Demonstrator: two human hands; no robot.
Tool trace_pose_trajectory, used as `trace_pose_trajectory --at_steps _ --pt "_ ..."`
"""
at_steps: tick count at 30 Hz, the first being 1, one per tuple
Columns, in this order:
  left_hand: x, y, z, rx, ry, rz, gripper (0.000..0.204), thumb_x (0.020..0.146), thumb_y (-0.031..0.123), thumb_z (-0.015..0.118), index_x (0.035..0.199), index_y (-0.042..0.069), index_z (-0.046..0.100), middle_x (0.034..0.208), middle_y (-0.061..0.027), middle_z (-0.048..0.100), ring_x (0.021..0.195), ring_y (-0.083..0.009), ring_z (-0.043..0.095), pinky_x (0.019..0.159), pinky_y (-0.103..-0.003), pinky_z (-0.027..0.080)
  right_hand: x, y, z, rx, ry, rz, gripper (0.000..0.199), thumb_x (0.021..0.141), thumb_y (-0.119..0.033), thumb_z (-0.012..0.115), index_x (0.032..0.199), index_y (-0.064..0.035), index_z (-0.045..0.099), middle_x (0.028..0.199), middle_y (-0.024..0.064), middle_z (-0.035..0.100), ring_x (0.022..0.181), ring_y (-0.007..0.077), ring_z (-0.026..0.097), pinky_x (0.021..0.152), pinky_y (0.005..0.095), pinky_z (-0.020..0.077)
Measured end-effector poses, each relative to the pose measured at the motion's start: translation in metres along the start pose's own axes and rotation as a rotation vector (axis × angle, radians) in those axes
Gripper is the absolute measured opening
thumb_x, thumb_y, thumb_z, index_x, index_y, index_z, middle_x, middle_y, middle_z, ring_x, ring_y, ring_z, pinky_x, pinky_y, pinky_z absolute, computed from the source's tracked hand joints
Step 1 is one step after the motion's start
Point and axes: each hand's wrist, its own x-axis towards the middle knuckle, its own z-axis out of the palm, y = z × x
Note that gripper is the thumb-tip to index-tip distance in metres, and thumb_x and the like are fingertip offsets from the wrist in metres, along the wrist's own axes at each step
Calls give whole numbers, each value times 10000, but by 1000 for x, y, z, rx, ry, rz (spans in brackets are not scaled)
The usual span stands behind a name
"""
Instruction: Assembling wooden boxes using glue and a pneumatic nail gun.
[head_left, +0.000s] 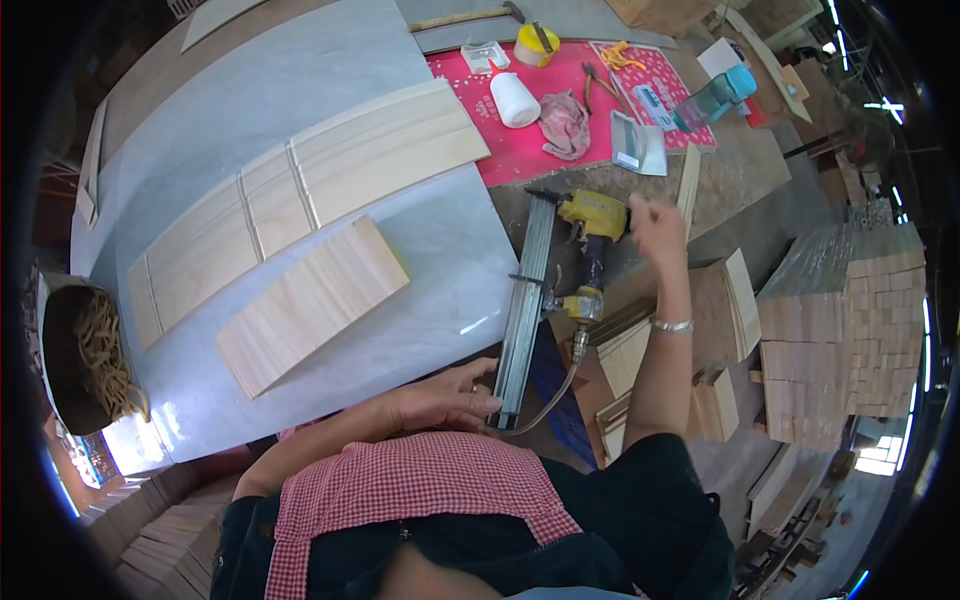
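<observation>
A pneumatic nail gun (597, 216) with a yellow head, dark grip and long silver magazine (528, 300) lies along the right edge of the table. My left hand (447, 398) is at the magazine's near end, fingers stretched out and the tips close to or touching it. Beside the yellow head, my right hand (660, 232) has its fingers curled; what they hold, if anything, is hidden. An air hose (560, 392) runs from the gun's fitting toward my body. Left of the gun, a pale wooden box-like piece (312, 308) lies at a slant on the table.
Behind it lies a row of thin wooden boards (370, 145). A red mat (600, 95) carries a white glue bottle (514, 98), a pink rag (565, 127), pliers (598, 86) and a teal bottle (714, 98). A bin of rubber bands (105, 355) stands left; wood stacks (845, 330) stand right.
</observation>
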Motion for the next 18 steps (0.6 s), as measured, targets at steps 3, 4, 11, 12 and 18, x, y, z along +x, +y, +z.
trace_pose_trajectory --at_steps 3,4,11,12,18 --pt "7 0 -3 10 -34 -25 931 912 376 742 1558 2 186 1428 -285 433 1224 -330 549 986 -361 516 90 26 6 -191 321 -309 401 941 -309 624 815 64 705 685 171 645 639 297 610 624 394 495" --pt "10 0 -5 14 -49 -30 933 914 385 735 1564 7 182 1449 -289 414 1251 -334 530 1008 -375 503 120 38 12 -224 369 -379 346 907 -260 642 844 75 707 687 169 647 638 291 612 627 390 495" --pt "8 -1 -27 242 -7 22 957 921 451 696 1582 6 165 1532 -280 329 1360 -354 425 1115 -444 399 207 25 40 -516 146 -33 296 810 -244 716 929 24 750 863 166 749 786 371 710 719 387 562" --pt "8 0 -28 235 -8 14 953 924 457 687 1584 8 166 1534 -277 327 1372 -358 411 1125 -450 383 208 23 41 -463 94 6 316 797 -242 719 952 32 747 886 177 749 810 372 713 733 386 565" --pt "5 2 -25 162 -19 -17 940 936 467 662 1593 15 165 1541 -269 321 1408 -375 370 1151 -463 343 219 25 37 -277 -11 190 386 750 -221 720 1007 68 737 967 222 747 862 369 725 760 382 577"
